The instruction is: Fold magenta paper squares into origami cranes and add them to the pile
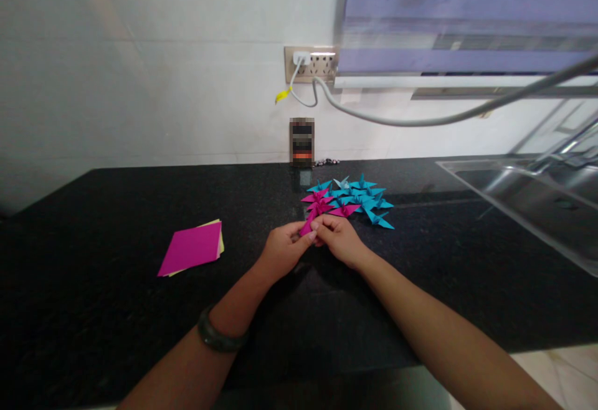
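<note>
While your left hand (282, 249) and right hand (344, 240) pinch the folded magenta piece (306, 227) just in front of the paper cranes (359, 200), they cover much of it, leaving its shape unclear.

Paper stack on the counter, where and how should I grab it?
Try pinching the paper stack by its right edge, coming from the right, where your left hand is. The stack lies flat on the counter, but yellow paper juts past the pink top sheet there, likely easier to catch.
</note>
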A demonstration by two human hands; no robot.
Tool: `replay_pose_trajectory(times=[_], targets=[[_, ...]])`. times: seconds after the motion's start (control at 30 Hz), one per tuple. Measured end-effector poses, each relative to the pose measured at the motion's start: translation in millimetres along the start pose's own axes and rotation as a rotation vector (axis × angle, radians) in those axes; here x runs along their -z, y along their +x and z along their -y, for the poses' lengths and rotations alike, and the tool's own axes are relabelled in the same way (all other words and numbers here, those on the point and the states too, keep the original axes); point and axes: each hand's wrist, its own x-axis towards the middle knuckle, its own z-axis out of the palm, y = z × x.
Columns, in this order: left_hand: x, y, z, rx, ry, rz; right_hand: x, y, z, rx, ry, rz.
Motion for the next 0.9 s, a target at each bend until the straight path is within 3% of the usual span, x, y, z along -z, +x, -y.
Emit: replay_pose_trajectory(times=[0.9], targets=[[2.8, -0.7, -1.8, -0.040, 0.096, 0.024, 2.9, 2.9, -3.9, -0.002, -0.066, -0.027]])
